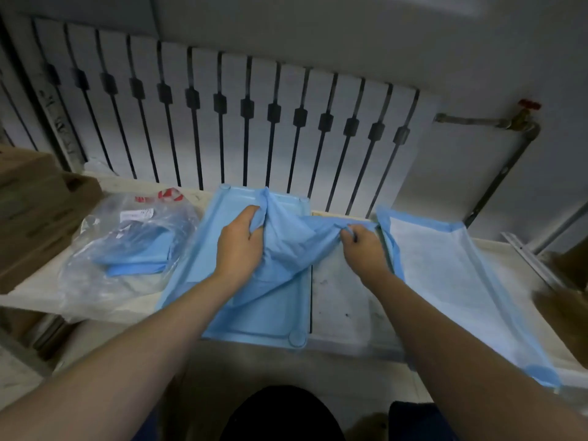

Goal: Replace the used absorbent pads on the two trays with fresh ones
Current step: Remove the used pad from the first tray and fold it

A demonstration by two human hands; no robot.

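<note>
A blue tray (273,326) lies on the bench in front of me. Above it a crumpled blue absorbent pad (286,237) is bunched up between my hands. My left hand (238,243) grips the pad's left part, fingers curled into the folds. My right hand (362,246) pinches the pad's right end, just left of the second tray. That second tray (537,374) on the right is covered by a flat pad (445,275), white with a blue border, which overhangs its edges.
A clear plastic bag (127,237) holding folded blue pads lies left of the trays. Brown cardboard boxes (35,205) stand at far left. A white radiator (222,116) lines the wall behind the bench, with a pipe and red valve (525,116) at right.
</note>
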